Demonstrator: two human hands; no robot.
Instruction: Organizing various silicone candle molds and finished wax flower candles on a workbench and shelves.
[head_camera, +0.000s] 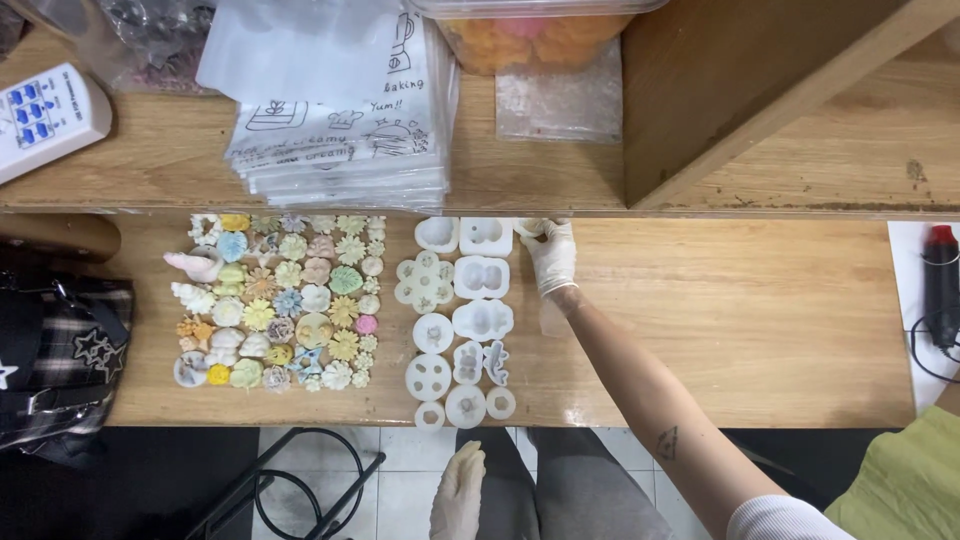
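Reaching across the wooden table, the gloved right hand is seen pinching a small white silicone mould, while the gloved left hand is held loosely open, empty.

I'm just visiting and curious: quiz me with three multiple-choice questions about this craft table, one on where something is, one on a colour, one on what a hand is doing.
1. Where do the colourful flower-shaped pieces lie relative to the white silicone moulds?
A. Left of them
B. Right of them
C. On the shelf above

2. What colour are the gloves on both hands?
A. Blue
B. Black
C. White

3. What is the right hand doing?
A. Resting in the lap
B. Reaching to the top of the mould rows
C. Holding the glue gun

Answers: 1 A, the pieces fill the table's left part. 2 C, both gloves look white. 3 B, its fingers meet the top-right mould, while the left hand hangs below the table edge.
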